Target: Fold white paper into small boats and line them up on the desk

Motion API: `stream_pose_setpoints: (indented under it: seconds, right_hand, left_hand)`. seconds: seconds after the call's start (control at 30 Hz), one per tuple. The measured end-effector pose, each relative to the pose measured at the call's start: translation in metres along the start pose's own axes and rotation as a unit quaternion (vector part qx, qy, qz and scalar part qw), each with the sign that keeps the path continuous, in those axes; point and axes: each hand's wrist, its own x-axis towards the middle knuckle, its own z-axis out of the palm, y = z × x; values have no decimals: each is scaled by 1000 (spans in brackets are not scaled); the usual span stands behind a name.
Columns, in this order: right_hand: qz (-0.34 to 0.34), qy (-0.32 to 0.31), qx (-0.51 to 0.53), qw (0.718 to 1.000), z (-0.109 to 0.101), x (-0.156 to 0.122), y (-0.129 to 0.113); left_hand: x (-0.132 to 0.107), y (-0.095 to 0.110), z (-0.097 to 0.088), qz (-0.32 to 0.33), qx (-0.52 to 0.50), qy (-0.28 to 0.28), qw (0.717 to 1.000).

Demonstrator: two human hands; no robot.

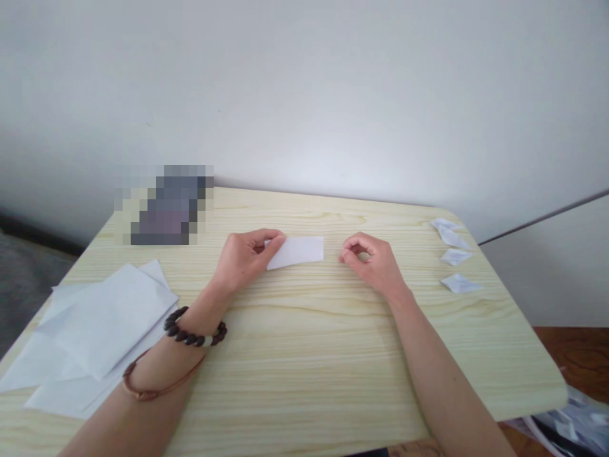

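A small folded strip of white paper (297, 251) lies near the middle of the light wooden table (309, 355). My left hand (245, 257) pinches the strip's left end between thumb and fingers. My right hand (371, 257) rests on the table just right of the strip, apart from it, with the fingers curled in and thumb meeting forefinger; nothing shows in it. A dark bead bracelet and a thin brown cord sit on my left wrist.
A loose stack of white paper sheets (95, 330) lies at the table's left front. Several small folded white paper pieces (457, 257) sit near the right edge. A blurred dark object (166, 206) lies at the back left. A pale wall stands behind the table.
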Motion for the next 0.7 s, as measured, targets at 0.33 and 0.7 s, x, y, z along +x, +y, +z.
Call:
stream_pose_setpoints:
  seconds: [0.33,0.7]
  right_hand:
    - [-70,-46,-4,996,32,-7,-18]
    - [-185,23,-113,976,30,-6,-15]
  left_hand:
    - [-8,10,15,41,14,-68,997]
    - [-10,4,18,117,37,-22,992]
